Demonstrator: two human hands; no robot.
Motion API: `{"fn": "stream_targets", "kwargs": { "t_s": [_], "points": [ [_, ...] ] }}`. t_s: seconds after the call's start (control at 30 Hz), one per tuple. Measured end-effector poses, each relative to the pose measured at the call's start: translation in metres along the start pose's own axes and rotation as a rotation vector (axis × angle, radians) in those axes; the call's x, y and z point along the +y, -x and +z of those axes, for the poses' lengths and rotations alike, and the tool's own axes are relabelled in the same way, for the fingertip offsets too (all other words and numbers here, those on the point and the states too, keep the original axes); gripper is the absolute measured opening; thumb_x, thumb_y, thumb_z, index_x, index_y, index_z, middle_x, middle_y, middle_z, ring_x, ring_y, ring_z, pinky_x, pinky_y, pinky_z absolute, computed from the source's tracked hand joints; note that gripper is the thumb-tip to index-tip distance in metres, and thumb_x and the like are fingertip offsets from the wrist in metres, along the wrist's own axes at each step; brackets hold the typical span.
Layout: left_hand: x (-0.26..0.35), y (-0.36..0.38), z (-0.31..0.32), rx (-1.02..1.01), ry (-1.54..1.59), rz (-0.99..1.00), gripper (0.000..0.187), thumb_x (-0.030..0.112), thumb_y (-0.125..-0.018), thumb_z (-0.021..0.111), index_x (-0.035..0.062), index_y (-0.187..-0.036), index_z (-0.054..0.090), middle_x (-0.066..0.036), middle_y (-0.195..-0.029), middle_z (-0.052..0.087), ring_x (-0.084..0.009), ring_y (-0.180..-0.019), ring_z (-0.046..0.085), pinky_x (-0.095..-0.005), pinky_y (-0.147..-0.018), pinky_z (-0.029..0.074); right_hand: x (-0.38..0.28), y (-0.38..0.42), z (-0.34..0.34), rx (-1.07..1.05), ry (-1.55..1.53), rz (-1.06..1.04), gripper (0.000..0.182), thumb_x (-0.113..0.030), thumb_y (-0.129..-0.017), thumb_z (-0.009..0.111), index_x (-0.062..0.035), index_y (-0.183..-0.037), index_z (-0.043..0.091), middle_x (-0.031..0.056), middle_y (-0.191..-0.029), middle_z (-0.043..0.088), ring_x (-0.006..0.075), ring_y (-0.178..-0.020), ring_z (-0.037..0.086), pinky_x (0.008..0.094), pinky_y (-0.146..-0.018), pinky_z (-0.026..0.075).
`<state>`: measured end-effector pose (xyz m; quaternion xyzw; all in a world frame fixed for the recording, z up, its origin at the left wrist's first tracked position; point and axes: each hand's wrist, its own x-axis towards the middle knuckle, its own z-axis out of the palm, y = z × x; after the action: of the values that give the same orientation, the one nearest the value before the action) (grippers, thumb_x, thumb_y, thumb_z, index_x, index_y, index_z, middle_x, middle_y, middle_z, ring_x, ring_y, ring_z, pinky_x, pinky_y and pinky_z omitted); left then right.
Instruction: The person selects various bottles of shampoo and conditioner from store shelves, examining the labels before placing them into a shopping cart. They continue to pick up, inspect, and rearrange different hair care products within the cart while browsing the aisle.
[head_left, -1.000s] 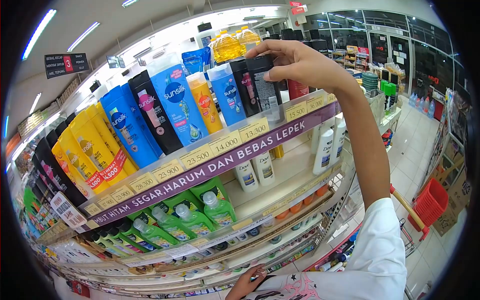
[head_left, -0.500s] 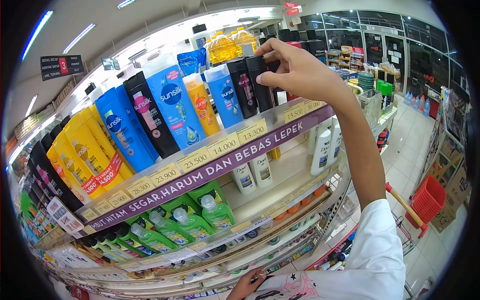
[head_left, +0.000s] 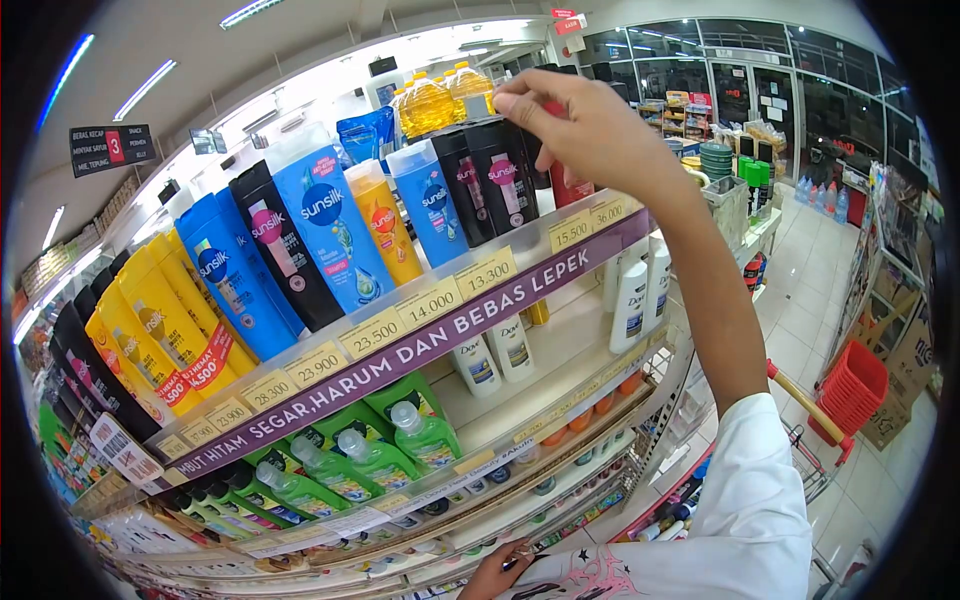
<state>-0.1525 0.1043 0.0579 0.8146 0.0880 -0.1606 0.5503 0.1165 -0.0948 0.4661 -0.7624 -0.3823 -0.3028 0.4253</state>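
My right hand (head_left: 580,125) is raised over the top shelf, fingers apart, with nothing visibly held. Its fingertips are just above and beside a black Sunsilk bottle (head_left: 502,175), whose pink label faces forward. Another black bottle (head_left: 464,185) stands to its left, and a blue Sunsilk bottle (head_left: 430,205) beyond that. A red bottle (head_left: 568,188) stands below my palm, partly covered by it. Low in the view, my left hand (head_left: 500,572) is near my shirt, its fingers curled around something small and dark that I cannot make out.
Yellow Sunsilk bottles (head_left: 165,325) line the shelf's left end. Price tags run along the purple shelf strip (head_left: 400,350). Green bottles (head_left: 425,435) and white Dove bottles (head_left: 512,347) stand below. Red baskets (head_left: 850,390) and a cart handle (head_left: 810,405) are at the right.
My right hand has let go of the black bottle, and its fingers have opened above it. That bottle now shows its label in full. The view has shifted slightly.
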Motion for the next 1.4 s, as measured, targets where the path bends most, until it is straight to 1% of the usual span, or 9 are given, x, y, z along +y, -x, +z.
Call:
{"fn": "stream_targets", "kwargs": {
  "t_s": [0.13, 0.2, 0.27, 0.53, 0.6, 0.63, 0.83, 1.17, 1.4],
  "points": [
    [-0.006, -0.003, -0.001, -0.002, 0.033, -0.002, 0.043, 0.024, -0.099, 0.056, 0.0058, -0.138, 0.049, -0.015, -0.142, 0.048, -0.0292, -0.125, 0.051, -0.0382, -0.102, 0.044, 0.0, -0.01, -0.001, 0.032, 0.099, -0.092, 0.04, -0.042, -0.093, 0.061, -0.0127, -0.12, 0.064, 0.0093, -0.085, 0.068, 0.0102, -0.059, 0.063, 0.0262, -0.051, 0.049],
    [-0.025, -0.011, 0.001, 0.021, 0.041, 0.023, 0.043, 0.024, -0.099, 0.056, 0.0057, -0.138, 0.05, -0.014, -0.14, 0.051, -0.0292, -0.122, 0.053, -0.0385, -0.099, 0.045, -0.003, -0.013, 0.001, -0.006, 0.315, -0.134, 0.048, -0.043, -0.087, 0.064, -0.0067, -0.118, 0.064, 0.0186, -0.105, 0.067, 0.0268, -0.092, 0.068, 0.0381, -0.085, 0.053],
    [-0.068, -0.032, 0.003, 0.054, -0.057, 0.264, 0.045, 0.019, -0.093, 0.066, 0.0014, -0.133, 0.052, -0.013, -0.115, 0.065, -0.017, -0.101, 0.062, -0.0306, -0.09, 0.048, 0.004, -0.018, 0.012, -0.008, 0.383, -0.203, 0.05, -0.047, -0.083, 0.067, -0.0087, -0.116, 0.065, 0.0176, -0.101, 0.067, 0.0256, -0.085, 0.067, 0.0368, -0.081, 0.053],
    [-0.082, -0.034, 0.002, 0.078, -0.086, 0.248, 0.043, 0.017, -0.093, 0.066, 0.001, -0.131, 0.054, -0.015, -0.122, 0.063, -0.016, -0.102, 0.062, -0.0297, -0.09, 0.048, -0.008, -0.027, -0.003, -0.115, 0.476, -0.214, 0.044, -0.039, -0.077, 0.072, -0.0089, -0.108, 0.067, 0.0173, -0.096, 0.067, 0.0283, -0.086, 0.065, 0.0376, -0.08, 0.052],
    [-0.098, -0.039, 0.005, 0.111, 0.065, 0.314, 0.04, 0.014, -0.093, 0.065, 0.0, -0.129, 0.056, -0.012, -0.119, 0.065, -0.0147, -0.097, 0.063, -0.0292, -0.088, 0.048, -0.002, -0.032, -0.006, 0.053, 0.46, -0.291, 0.041, -0.036, -0.077, 0.072, -0.0096, -0.107, 0.067, 0.0153, -0.091, 0.066, 0.0259, -0.082, 0.064, 0.0363, -0.077, 0.051],
    [-0.021, -0.006, -0.006, 0.038, -0.058, 0.022, 0.042, 0.024, -0.099, 0.057, 0.0055, -0.137, 0.051, -0.014, -0.136, 0.054, -0.029, -0.118, 0.055, -0.0389, -0.096, 0.046, -0.008, -0.032, -0.01, 0.044, 0.463, -0.272, 0.04, -0.036, -0.077, 0.072, -0.0102, -0.107, 0.068, 0.0121, -0.087, 0.064, 0.0226, -0.078, 0.062, 0.0341, -0.074, 0.05],
    [-0.026, -0.008, -0.007, 0.068, -0.064, 0.056, 0.043, 0.026, -0.098, 0.058, 0.005, -0.136, 0.052, -0.014, -0.13, 0.058, -0.0286, -0.117, 0.056, -0.0393, -0.093, 0.046, -0.015, -0.035, -0.011, 0.004, 0.431, -0.252, 0.04, -0.035, -0.078, 0.073, -0.0086, -0.108, 0.067, 0.0083, -0.081, 0.064, 0.0174, -0.073, 0.062, 0.0324, -0.068, 0.051],
    [-0.045, -0.014, -0.006, 0.063, -0.022, 0.119, 0.044, 0.026, -0.098, 0.06, 0.0044, -0.136, 0.052, -0.014, -0.118, 0.063, -0.0251, -0.104, 0.058, -0.036, -0.091, 0.045, -0.008, -0.035, 0.014, -0.209, 0.28, -0.123, 0.038, -0.029, -0.082, 0.074, -0.0039, -0.108, 0.064, 0.0121, -0.087, 0.067, 0.0158, -0.065, 0.065, 0.0302, -0.063, 0.056],
    [-0.033, -0.004, -0.006, 0.119, -0.004, 0.065, 0.042, 0.025, -0.098, 0.059, 0.0048, -0.135, 0.053, -0.013, -0.129, 0.058, -0.0248, -0.107, 0.059, -0.0368, -0.091, 0.047, -0.011, -0.036, 0.015, -0.23, 0.198, -0.011, 0.036, -0.028, -0.083, 0.074, -0.0039, -0.109, 0.066, 0.0139, -0.095, 0.068, 0.0158, -0.068, 0.067, 0.0287, -0.064, 0.058]
  ]
}}
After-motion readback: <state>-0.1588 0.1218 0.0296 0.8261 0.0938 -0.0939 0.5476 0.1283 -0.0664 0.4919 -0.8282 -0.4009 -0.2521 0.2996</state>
